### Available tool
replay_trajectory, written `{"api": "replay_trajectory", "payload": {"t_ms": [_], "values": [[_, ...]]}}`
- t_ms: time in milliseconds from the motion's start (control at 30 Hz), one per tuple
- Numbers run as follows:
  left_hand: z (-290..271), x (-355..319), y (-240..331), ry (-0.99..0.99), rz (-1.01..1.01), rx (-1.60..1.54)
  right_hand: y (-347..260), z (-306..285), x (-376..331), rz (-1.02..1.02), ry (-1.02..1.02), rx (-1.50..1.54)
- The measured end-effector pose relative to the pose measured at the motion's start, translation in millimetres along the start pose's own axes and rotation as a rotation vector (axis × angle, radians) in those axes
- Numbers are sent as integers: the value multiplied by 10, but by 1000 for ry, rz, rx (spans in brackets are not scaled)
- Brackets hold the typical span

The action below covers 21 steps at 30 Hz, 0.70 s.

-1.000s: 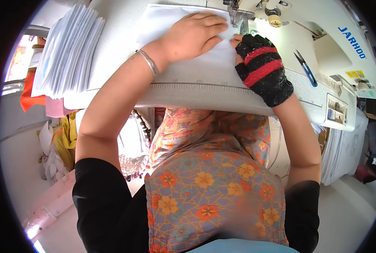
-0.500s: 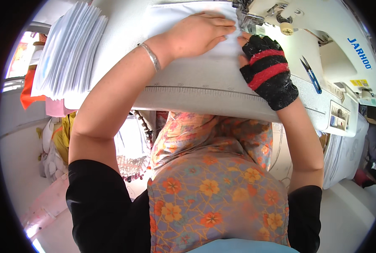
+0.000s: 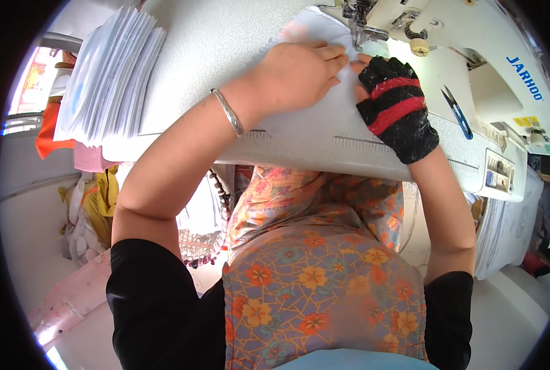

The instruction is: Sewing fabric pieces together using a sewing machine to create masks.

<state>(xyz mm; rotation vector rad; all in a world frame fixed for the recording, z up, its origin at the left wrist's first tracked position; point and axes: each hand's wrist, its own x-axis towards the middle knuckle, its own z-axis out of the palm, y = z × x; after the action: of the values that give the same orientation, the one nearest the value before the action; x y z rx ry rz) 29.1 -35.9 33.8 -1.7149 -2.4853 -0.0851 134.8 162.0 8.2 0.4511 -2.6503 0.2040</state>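
White cloth (image 3: 324, 114) lies on the sewing machine bed, its corner pointing away from me and one edge beside the presser foot (image 3: 357, 38). My left hand (image 3: 303, 73), bare with a silver bangle at the wrist, rests open and flat on the cloth, fingers toward the foot. My right hand (image 3: 393, 102) wears a black fingerless glove with red stripes. Its thumb and forefinger lie apart at the cloth's right edge, just in front of the foot; the other fingertips are hard to see. The needle's tip cannot be made out.
A thick stack of white pieces (image 3: 108, 80) stands on the table at left. Blue-handled thread snips (image 3: 458, 114) lie right of my gloved hand, below the machine arm (image 3: 515, 61). A small compartment tray (image 3: 498, 172) is set in the right front corner. A ruler scale (image 3: 361, 143) runs along the front edge.
The cloth has turned counter-clockwise, its far edge now slanting down to the left and more of it reaching the table's front. My left hand has shifted slightly nearer with it; the right barely moved.
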Motion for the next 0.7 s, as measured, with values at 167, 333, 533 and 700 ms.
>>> {"api": "replay_trajectory", "payload": {"t_ms": [167, 333, 533, 700], "values": [[-9, -45, 129, 12, -33, 13, 11, 30, 0, 43, 44, 4], [102, -81, 261, 126, -22, -14, 13, 37, -24, 14, 88, 13], [164, -83, 273, 273, -12, -7, 40, 8, -41, -21, 101, 42], [165, -99, 290, 278, 8, -96, 21, 11, -37, -6, 121, 22]]}}
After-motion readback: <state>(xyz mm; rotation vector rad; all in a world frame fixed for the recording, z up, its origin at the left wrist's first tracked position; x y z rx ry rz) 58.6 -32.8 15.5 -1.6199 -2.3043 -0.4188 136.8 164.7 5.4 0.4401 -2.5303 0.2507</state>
